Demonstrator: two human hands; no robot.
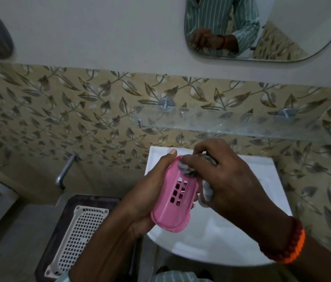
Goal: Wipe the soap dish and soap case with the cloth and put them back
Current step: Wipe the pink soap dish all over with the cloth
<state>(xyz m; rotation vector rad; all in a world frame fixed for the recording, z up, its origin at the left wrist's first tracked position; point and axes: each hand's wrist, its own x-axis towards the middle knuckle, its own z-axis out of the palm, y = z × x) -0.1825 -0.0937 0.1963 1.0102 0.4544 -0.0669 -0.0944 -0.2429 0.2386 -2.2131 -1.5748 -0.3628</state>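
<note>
Soap dish [172, 202] held over sink [231, 241], beside basket [79, 239].

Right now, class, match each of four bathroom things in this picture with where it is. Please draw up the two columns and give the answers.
Things:
1. pink soap dish
2. cloth
3. glass shelf
4. white perforated tray

Places:
A. on the wall above the basin
B. held in the left hand
C. low down, left of the basin
D. gripped by the right hand

Pairs: 1-B, 2-D, 3-A, 4-C
</note>
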